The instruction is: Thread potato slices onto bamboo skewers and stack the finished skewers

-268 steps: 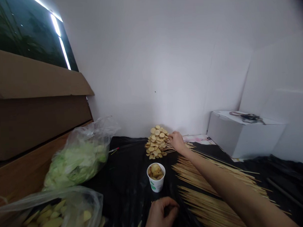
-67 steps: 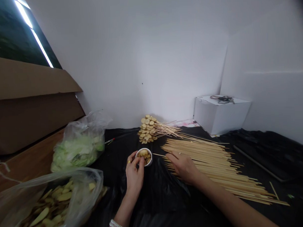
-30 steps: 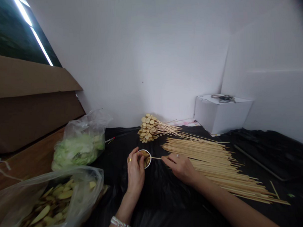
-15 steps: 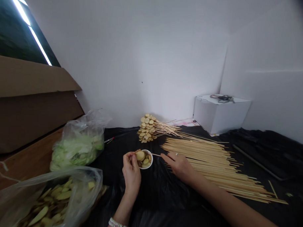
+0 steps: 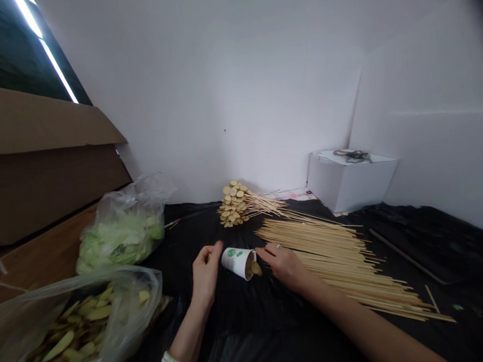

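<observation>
The tipped cup [image 5: 233, 262] hides most of its own contents [image 5: 250, 267], and the green print [image 5: 232, 253] on its wall is too blurred to read. Left of the cup, the left hand [image 5: 205, 274] covers nearly all of a pale piece [image 5: 209, 257]; right of it, what the right hand [image 5: 284, 264] holds is hidden. Farther left of the cup, the bag of slices [image 5: 132, 317] runs past the view's edge.

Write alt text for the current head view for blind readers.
A white paper cup with green print is tipped sideways between a person's left hand and right hand, yellowish potato slices at its mouth. Tan wooden skewers lie at right on black plastic sheeting; skewered pale slices are piled behind the cup.
</observation>
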